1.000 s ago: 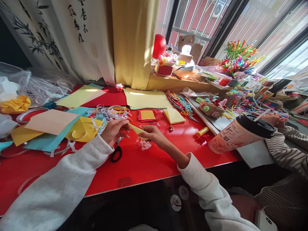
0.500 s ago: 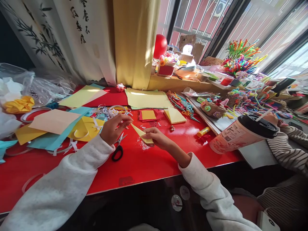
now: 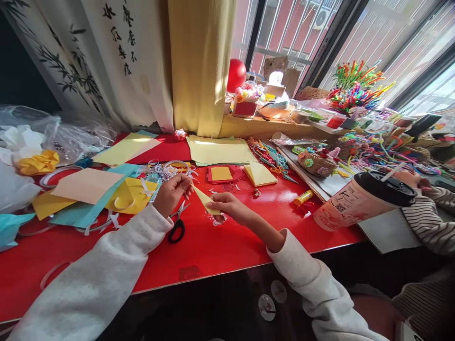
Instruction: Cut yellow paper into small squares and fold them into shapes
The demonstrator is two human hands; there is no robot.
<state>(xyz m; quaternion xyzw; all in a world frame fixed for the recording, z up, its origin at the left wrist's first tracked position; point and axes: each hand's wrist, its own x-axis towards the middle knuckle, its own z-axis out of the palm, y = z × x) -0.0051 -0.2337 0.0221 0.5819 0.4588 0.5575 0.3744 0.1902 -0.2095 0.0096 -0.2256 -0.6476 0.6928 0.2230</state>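
Note:
A pale yellow piece of folded paper (image 3: 203,200), narrow and pointed, is held over the red table between my hands. My right hand (image 3: 232,208) pinches its wide lower end between thumb and fingers. At the pointed upper end, my left hand (image 3: 174,193) has its fingertips pinched together on the tip. Black-handled scissors (image 3: 177,231) lie on the table just below my left hand, blades pointing away. White scraps (image 3: 217,220) show on the table beneath my right hand. Beyond the hands lie a stack of pale yellow squares (image 3: 261,174) and an orange-yellow square on red paper (image 3: 220,174).
Coloured sheets (image 3: 87,182) and white rings spread across the left. A tilted drink cup (image 3: 355,203) stands at the right edge, near another person's striped sleeve (image 3: 424,222). A glue stick (image 3: 303,197), several scissors (image 3: 275,156) and a flower basket (image 3: 317,163) lie farther back.
My left fingers have closed from a loose, spread pose into a pinch at the paper's tip. The paper now points more steeply upward. The view has shifted slightly.

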